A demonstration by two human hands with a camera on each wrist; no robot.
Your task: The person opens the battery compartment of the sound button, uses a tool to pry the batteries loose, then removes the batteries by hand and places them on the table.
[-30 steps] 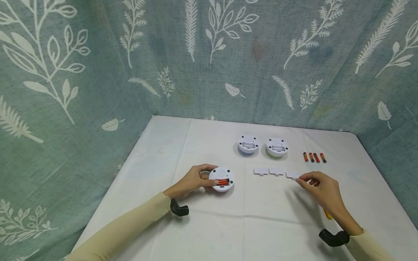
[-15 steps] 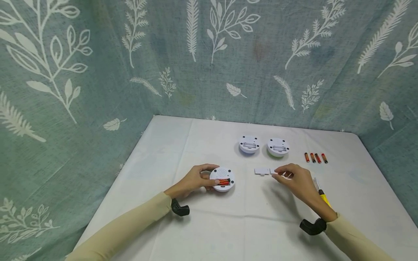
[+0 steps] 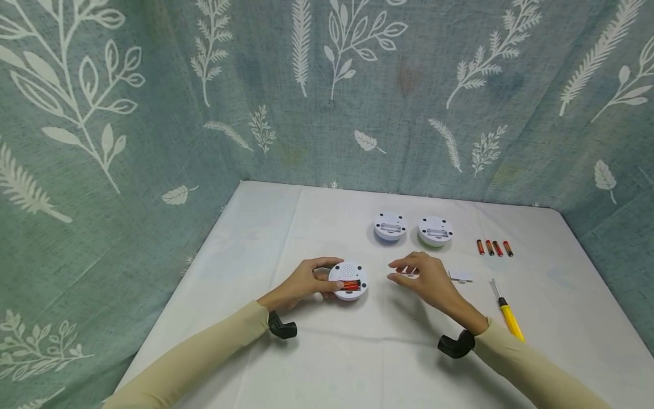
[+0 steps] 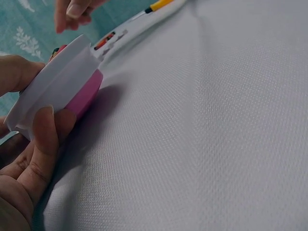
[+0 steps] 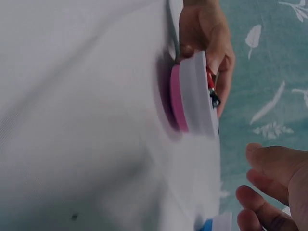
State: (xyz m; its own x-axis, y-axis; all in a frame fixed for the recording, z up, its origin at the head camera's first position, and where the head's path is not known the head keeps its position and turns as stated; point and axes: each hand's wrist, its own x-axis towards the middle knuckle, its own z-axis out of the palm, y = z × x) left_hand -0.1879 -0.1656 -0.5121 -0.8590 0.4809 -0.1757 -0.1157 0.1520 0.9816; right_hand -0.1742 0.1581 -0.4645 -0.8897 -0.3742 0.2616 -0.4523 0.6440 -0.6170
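Observation:
My left hand (image 3: 298, 284) grips a round white device (image 3: 348, 270) with a pink far side (image 4: 87, 96), its compartment side facing up. Red-and-black batteries (image 3: 350, 285) sit in its uncovered compartment, and my left thumb lies at their end. My right hand (image 3: 426, 281) hovers to the right of the device, thumb and fingers loosely bent and apart, with nothing visible between them. Behind its fingers a bit of a white battery cover (image 3: 409, 274) shows; the rest is hidden. Another white battery cover (image 3: 460, 276) lies right of the hand.
Two more round devices, one blue-sided (image 3: 390, 227) and one green-sided (image 3: 435, 232), lie farther back with bare battery compartments. Several loose batteries (image 3: 493, 247) stand in a row at the right. A yellow-handled screwdriver (image 3: 509, 318) lies beside my right forearm.
My right hand has moved left from the rightmost cover, past the other covers, toward the held device. The screwdriver has come into full view. My left hand keeps its hold on the device.

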